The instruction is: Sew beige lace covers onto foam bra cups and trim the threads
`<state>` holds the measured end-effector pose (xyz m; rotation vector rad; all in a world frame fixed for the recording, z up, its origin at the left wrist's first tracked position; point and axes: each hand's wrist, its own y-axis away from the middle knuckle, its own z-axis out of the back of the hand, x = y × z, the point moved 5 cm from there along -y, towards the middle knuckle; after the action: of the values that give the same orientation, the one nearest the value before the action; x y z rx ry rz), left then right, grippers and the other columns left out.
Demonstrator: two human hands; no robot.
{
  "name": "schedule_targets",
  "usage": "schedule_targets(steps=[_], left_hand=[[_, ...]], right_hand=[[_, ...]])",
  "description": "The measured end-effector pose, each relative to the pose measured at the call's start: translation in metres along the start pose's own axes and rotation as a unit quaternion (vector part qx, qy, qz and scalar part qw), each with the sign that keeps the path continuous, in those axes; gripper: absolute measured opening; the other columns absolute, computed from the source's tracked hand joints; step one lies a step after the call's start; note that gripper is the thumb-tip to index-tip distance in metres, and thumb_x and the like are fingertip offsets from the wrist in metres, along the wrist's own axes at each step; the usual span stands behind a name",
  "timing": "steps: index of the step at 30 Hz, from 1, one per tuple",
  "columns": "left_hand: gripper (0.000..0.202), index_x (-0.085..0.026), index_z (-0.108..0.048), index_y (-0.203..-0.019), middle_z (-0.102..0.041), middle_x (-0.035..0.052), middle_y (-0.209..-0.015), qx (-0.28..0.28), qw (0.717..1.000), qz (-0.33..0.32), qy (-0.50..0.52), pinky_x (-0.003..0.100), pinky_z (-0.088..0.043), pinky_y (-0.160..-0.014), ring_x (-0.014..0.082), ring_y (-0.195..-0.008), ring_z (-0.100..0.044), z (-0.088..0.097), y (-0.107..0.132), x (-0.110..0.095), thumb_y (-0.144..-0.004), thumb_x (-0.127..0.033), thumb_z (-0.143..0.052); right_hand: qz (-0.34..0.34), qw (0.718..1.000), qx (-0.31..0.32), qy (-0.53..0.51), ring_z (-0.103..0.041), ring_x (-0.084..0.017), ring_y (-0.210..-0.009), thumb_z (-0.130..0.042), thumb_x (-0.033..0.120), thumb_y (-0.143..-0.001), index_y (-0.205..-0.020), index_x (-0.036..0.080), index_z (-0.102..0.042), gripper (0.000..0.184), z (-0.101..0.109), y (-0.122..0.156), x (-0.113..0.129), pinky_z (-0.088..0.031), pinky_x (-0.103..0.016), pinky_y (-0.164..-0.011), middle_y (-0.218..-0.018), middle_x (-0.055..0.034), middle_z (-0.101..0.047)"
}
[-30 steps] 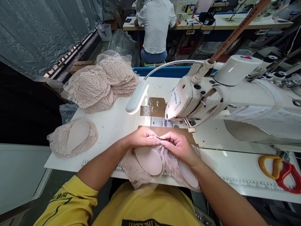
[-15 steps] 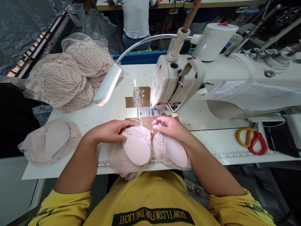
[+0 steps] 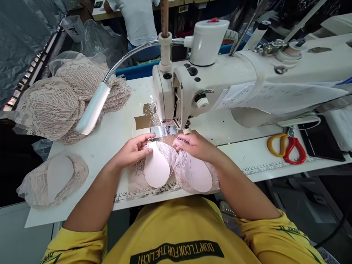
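A pale pink lace bra (image 3: 176, 156) with two smooth white cup pads lies on the table in front of the sewing machine (image 3: 170, 95). My left hand (image 3: 136, 149) pinches the upper edge of its left cup (image 3: 157, 169), thumb on the pad. In my right hand (image 3: 196, 146) is a pair of slim dark tweezers (image 3: 180, 138), its tip pointing left below the needle area. Those right fingers also rest at the top of the right cup (image 3: 198, 174). Whether they grip the lace too is hidden.
Stacked lace cups (image 3: 55, 106) fill the left back, below a lamp (image 3: 95, 106). Another lace piece (image 3: 59, 178) lies at the left front. Scissors (image 3: 294, 150) with yellow and red handles lie right. A ruler tape (image 3: 148, 192) runs along the front edge. A person (image 3: 137, 22) sits beyond.
My left hand has moved up to the cup's top edge near the machine plate. The two cups now lie flatter and straighter. The tweezers remain in my right hand. The view has shifted right.
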<state>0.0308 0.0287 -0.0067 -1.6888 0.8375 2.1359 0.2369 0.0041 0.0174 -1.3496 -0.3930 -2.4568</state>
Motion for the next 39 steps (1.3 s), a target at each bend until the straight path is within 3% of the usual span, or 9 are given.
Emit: schedule_targets(steps=[7,10,15,21,26,29,33,37,39], left_hand=[[0.065,-0.011,-0.045,-0.135,-0.056,0.0173,-0.127,0.051,0.997,-0.010,0.055,0.028,-0.047,-0.085,0.0230,-0.106,-0.058,-0.008,0.000,-0.001,-0.077,-0.030,-0.070],[0.063,-0.012,-0.046,-0.134,-0.055,0.0163,-0.128,0.049,0.997,-0.026,0.060,0.030,-0.046,-0.089,0.0225,-0.108,-0.056,-0.011,0.000,-0.001,-0.077,-0.027,-0.070],[0.064,-0.012,-0.047,-0.133,-0.062,0.0080,-0.098,0.007,0.999,-0.034,0.034,0.027,-0.047,-0.079,0.0170,-0.089,-0.058,-0.005,0.005,-0.005,-0.076,-0.027,-0.071],[0.056,-0.014,-0.052,-0.128,-0.059,0.0064,-0.094,0.032,0.999,-0.040,0.013,0.025,-0.045,-0.073,0.0155,-0.082,-0.055,-0.009,0.010,-0.011,-0.077,-0.031,-0.070],[0.050,-0.014,-0.056,-0.122,-0.055,0.0038,-0.087,0.021,0.998,-0.056,0.005,0.023,-0.042,-0.068,0.0133,-0.077,-0.050,-0.015,0.009,-0.012,-0.077,-0.032,-0.069],[0.037,-0.013,-0.062,-0.107,-0.052,0.0009,-0.079,0.021,0.999,-0.050,0.000,0.021,-0.037,-0.061,0.0102,-0.069,-0.045,-0.017,0.007,-0.010,-0.077,-0.034,-0.070],[0.030,-0.011,-0.061,-0.078,-0.048,-0.0013,-0.069,0.032,0.999,-0.022,-0.003,0.020,-0.031,-0.054,0.0080,-0.061,-0.040,-0.019,0.006,-0.008,-0.077,-0.039,-0.068],[0.029,-0.011,-0.062,-0.077,-0.053,-0.0003,-0.069,0.034,0.999,-0.024,0.028,0.020,-0.035,-0.057,0.0089,-0.062,-0.045,-0.018,0.006,-0.009,-0.078,-0.039,-0.068],[0.027,-0.011,-0.065,-0.079,-0.057,0.0012,-0.071,0.032,0.998,-0.027,0.044,0.021,-0.038,-0.060,0.0099,-0.064,-0.049,-0.017,0.007,-0.010,-0.078,-0.038,-0.068]], right_hand=[[-0.001,0.998,-0.053,-0.028,-0.056,-0.016,-0.073,-0.060,0.039,-0.081,-0.097,0.022,-0.065,0.024,-0.017,-0.005,-0.001,-0.041,-0.027,-0.063,-0.091,-0.0013,-0.065],[0.015,0.998,-0.052,-0.036,-0.052,-0.015,-0.070,-0.061,0.033,-0.079,-0.087,0.020,-0.064,0.016,-0.027,-0.009,0.002,-0.039,-0.027,-0.062,-0.080,-0.0004,-0.061],[0.007,0.999,0.006,-0.051,-0.043,-0.012,-0.061,-0.055,0.029,-0.081,-0.065,0.019,-0.051,0.019,-0.039,-0.012,0.005,-0.033,-0.025,-0.055,-0.063,0.0033,-0.047],[0.004,0.994,-0.001,-0.111,-0.047,-0.013,-0.065,-0.061,0.038,-0.080,-0.085,0.019,-0.060,0.019,-0.045,-0.015,0.000,-0.038,-0.025,-0.059,-0.071,0.0024,-0.053],[0.050,0.992,-0.016,-0.113,-0.049,-0.013,-0.065,-0.056,0.034,-0.085,-0.076,0.018,-0.061,0.020,-0.045,-0.013,0.004,-0.038,-0.025,-0.060,-0.071,0.0008,-0.057],[0.057,0.993,-0.029,-0.102,-0.051,-0.014,-0.066,-0.056,0.035,-0.086,-0.078,0.018,-0.064,0.020,-0.043,-0.012,0.007,-0.040,-0.026,-0.061,-0.071,-0.0002,-0.059],[0.061,0.992,-0.024,-0.111,-0.060,-0.017,-0.078,-0.053,0.034,-0.088,-0.089,0.019,-0.066,0.019,-0.042,-0.012,0.008,-0.047,-0.029,-0.071,-0.083,-0.0026,-0.066],[0.052,0.989,-0.043,-0.135,-0.064,-0.021,-0.088,-0.052,0.040,-0.089,-0.114,0.019,-0.060,0.034,-0.035,-0.010,0.002,-0.051,-0.033,-0.077,-0.096,-0.0063,-0.068],[0.055,0.991,-0.032,-0.118,-0.064,-0.021,-0.088,-0.048,0.042,-0.091,-0.117,0.020,-0.060,0.036,-0.032,-0.010,0.000,-0.051,-0.034,-0.076,-0.094,-0.0067,-0.069]])
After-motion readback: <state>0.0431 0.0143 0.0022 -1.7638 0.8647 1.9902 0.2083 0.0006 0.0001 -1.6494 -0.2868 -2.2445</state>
